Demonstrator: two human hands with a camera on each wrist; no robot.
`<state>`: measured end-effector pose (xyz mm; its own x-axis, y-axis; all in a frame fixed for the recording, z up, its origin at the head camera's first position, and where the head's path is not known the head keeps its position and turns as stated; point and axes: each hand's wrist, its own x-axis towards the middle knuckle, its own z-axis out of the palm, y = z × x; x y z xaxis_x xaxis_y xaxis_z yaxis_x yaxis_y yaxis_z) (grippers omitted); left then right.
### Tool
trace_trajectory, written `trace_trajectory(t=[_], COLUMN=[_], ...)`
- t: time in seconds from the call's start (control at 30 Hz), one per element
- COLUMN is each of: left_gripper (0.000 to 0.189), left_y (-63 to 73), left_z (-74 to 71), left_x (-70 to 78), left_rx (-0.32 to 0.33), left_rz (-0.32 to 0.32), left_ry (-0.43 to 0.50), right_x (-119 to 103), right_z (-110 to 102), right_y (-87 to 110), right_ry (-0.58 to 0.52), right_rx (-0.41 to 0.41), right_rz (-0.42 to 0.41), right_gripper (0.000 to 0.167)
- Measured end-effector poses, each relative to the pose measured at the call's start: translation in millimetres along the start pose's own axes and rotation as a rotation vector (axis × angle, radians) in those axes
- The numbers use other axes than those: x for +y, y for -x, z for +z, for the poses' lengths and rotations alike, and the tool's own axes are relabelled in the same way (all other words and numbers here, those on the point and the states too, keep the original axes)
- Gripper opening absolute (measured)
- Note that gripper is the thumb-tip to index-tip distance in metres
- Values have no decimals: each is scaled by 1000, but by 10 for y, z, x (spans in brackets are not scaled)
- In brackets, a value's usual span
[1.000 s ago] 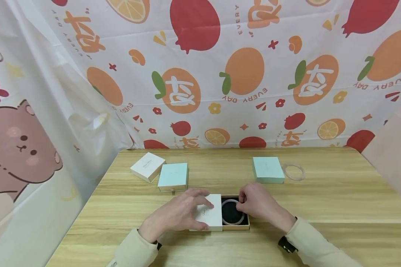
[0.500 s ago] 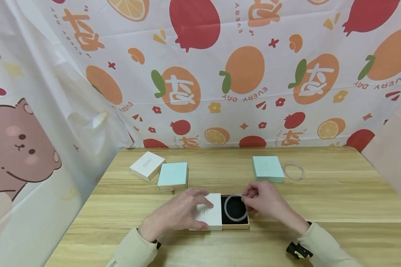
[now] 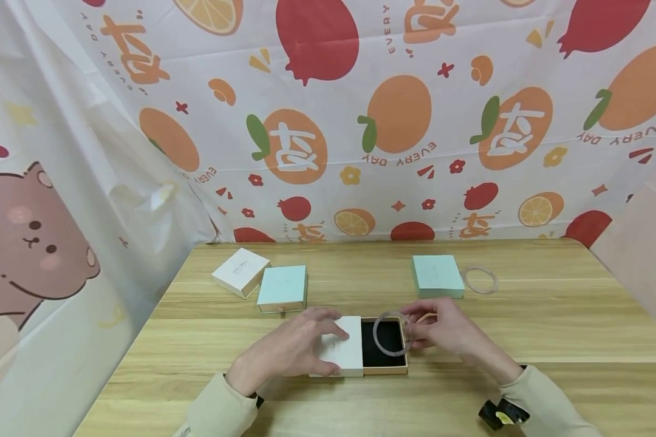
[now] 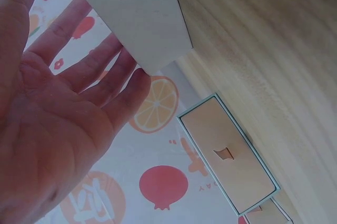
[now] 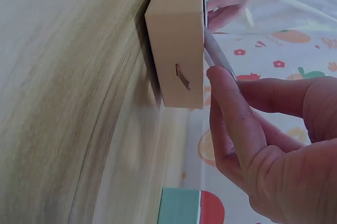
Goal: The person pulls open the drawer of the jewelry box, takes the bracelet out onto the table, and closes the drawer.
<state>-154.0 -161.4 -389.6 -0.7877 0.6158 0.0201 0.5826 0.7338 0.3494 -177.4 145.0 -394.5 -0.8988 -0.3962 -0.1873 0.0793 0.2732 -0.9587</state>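
Observation:
A white sliding jewelry box (image 3: 351, 349) lies on the table, its drawer (image 3: 385, 370) pulled out to the right and showing a black lining. My left hand (image 3: 290, 343) holds the sleeve, thumb at the near edge and fingers over the top and far side. In the left wrist view the fingers lie along the box's side (image 4: 137, 19). My right hand (image 3: 451, 328) pinches a translucent pale bangle (image 3: 375, 337) between thumb and fingers. The bangle is tilted above the drawer, as the right wrist view also shows, close to the drawer's edge (image 5: 176, 40).
At the back left stand a white box (image 3: 242, 271) and a mint box (image 3: 282, 288), side by side. Another mint box (image 3: 437, 274) is at the back right, with a second bangle (image 3: 481, 292) beside it. A fruit-print cloth (image 3: 328, 121) hangs behind the table (image 3: 552, 328).
The right hand has lifted the bangle out of the drawer's black lining and moved slightly right with it, tilting it. The left hand has stayed on the box.

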Motion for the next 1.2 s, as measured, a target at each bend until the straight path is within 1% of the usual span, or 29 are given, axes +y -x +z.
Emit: trace_trajectory(t=[0.27,0.47,0.63,0.87,1.03,1.2], left_gripper=[45,44,43,43,43,44], left_y=[3,4,2,1,2,4], left_z=[3,2,1,0,-2,1], left_x=[-2,-6,-7,-4,-4,-5], left_rx=[0,8,11,4,-4,-14], left_rz=[-1,12,18,8,-3,-22], left_ry=[2,1,1,6,12,27], right_x=[13,4,-8,-67,-66,-43], right_z=[-15,27,50,63,49,31], right_y=[-30,-91,-151,-252,-344,-420], right_ry=[-40,-69,-72,-134,-112,-56], right_rx=[33,94,142,229,281,317], right_rz=[33,56,49,30,8,18], right_gripper=[35,36,36,39,39,37])
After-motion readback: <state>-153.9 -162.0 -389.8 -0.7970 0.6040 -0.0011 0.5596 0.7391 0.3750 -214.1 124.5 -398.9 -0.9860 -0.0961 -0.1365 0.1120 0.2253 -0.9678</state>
